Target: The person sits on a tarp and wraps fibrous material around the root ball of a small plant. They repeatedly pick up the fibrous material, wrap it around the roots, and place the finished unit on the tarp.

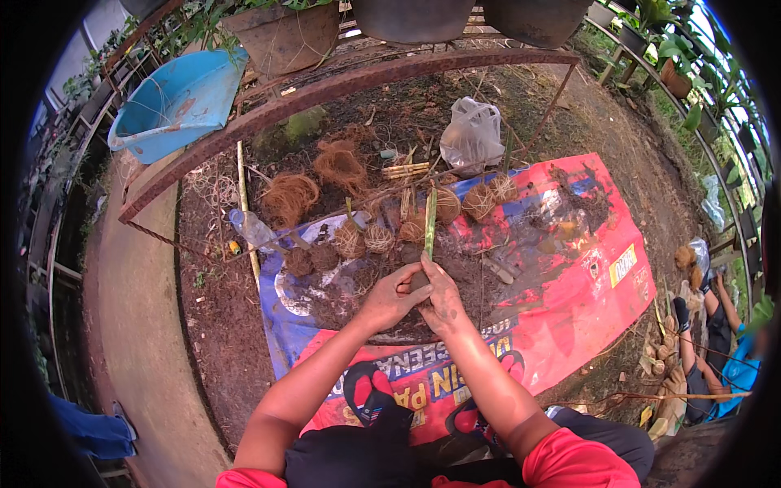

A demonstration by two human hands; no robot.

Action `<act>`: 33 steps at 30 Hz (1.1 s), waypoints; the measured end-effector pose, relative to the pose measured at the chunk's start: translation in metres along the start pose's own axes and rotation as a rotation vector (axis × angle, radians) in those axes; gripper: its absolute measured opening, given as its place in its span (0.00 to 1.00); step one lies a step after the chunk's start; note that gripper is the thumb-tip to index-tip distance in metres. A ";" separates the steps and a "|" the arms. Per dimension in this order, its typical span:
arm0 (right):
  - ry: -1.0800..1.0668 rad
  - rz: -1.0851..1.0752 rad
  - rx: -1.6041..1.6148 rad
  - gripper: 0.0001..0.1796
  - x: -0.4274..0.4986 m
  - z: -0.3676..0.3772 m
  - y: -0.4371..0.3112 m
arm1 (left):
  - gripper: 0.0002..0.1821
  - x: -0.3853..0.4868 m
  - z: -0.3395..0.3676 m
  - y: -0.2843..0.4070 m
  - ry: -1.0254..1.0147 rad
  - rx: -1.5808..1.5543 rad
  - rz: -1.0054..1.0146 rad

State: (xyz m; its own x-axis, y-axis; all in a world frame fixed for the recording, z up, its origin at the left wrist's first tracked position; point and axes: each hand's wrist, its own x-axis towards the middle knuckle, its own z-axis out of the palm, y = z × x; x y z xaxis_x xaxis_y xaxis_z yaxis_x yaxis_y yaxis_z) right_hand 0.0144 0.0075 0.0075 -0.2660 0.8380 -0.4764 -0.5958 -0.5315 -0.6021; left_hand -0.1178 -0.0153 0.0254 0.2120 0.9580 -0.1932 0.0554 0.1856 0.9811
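Between my left hand (389, 297) and my right hand (444, 299) is a dark ball of soil (418, 280), mostly covered by fingers and palms. A narrow, upright green leaf cutting (431, 222) rises from it, and my fingertips press close around its base. Just beyond my hands sit several string-wrapped fibre balls, among them one at the left (349, 239) and one farther right (479, 202). Unwrapped dark soil balls (299, 261) lie left of them. Loose soil (457, 274) covers the printed plastic sheet (610, 244) under my hands.
Brown fibre bundles (290, 198), a clear plastic bottle (251, 229) and a whitish plastic bag (471, 134) lie beyond. A muddy flat tool (498, 268) rests right. A rusty metal frame (366, 74) spans the far side, beside a blue basin (177, 100). Another person (732, 372) sits at right.
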 end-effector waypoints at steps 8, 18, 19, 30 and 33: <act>-0.016 0.094 0.020 0.25 0.008 -0.011 -0.003 | 0.30 0.004 -0.004 -0.003 0.027 0.248 -0.038; -0.115 0.106 0.013 0.34 0.005 -0.004 -0.007 | 0.30 0.006 -0.008 -0.022 -0.001 -0.293 -0.053; -0.127 0.094 0.012 0.35 0.005 -0.002 -0.007 | 0.30 0.005 -0.005 -0.021 0.012 -0.227 -0.013; -0.336 -0.140 -0.630 0.43 -0.010 0.018 -0.013 | 0.41 0.011 -0.015 -0.035 0.163 -0.873 -0.013; -0.203 -0.231 -0.801 0.44 -0.017 0.021 -0.020 | 0.43 0.009 -0.020 -0.042 0.161 -0.954 -0.004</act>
State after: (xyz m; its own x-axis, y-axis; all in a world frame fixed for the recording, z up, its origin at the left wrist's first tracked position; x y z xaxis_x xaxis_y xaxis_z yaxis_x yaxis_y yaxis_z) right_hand 0.0148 0.0062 0.0415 -0.3797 0.9013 -0.2085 0.0429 -0.2080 -0.9772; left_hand -0.1372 -0.0098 -0.0169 0.0732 0.9622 -0.2622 -0.7747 0.2204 0.5927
